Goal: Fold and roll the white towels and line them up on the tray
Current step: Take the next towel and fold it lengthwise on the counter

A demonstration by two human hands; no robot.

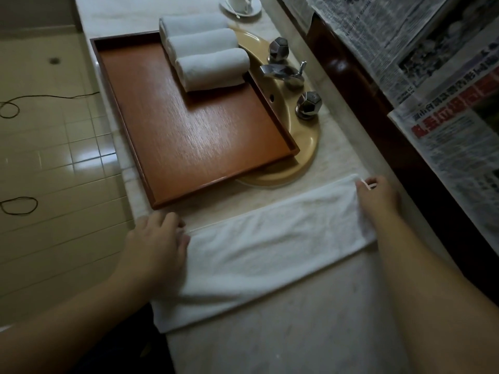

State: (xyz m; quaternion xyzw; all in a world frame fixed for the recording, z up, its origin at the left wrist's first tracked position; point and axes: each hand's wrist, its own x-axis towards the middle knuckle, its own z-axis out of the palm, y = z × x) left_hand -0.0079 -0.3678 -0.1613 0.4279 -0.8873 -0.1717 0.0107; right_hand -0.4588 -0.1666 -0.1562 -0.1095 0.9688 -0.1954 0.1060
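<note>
Our left hand (155,244) lies with relaxed fingers on one end of the folded white towel (264,247) at lower centre; our right hand (376,198) pinches its far corner. Three rolled towels (205,54) sit on the wooden tray (189,136), top centre.

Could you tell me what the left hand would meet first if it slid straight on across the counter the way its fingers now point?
Most likely the near corner of the wooden tray. The left hand rests on the folded towel's left end, fingers pointing away toward that corner, with only bare counter between them.
</note>
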